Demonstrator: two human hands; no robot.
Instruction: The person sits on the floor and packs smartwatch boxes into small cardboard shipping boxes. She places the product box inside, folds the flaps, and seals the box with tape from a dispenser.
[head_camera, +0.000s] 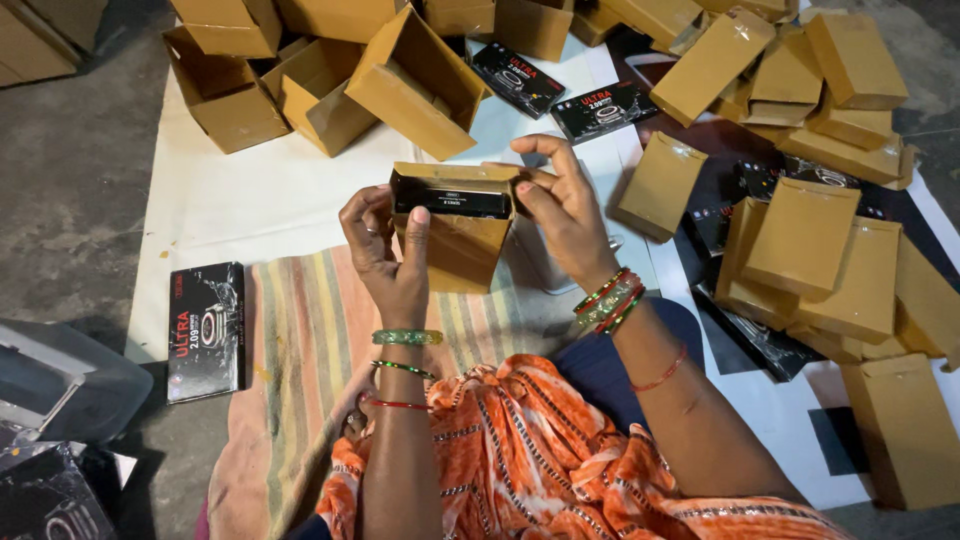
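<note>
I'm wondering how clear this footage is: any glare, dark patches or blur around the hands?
Head view: sharp on both hands, the left hand and right hand, holding the brown carton; mild sheen on the black box in its mouth; the lower left corner falls into deep shadow.

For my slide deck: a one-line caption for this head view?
Both hands, left hand and right hand, slide a black box into a brown carton amid piled cartons.

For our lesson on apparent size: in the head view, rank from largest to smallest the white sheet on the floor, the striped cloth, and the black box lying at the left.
1. White sheet, spreading widest.
2. Striped cloth, nearer the camera, though partly hidden.
3. Black box, clearly smallest.
</note>
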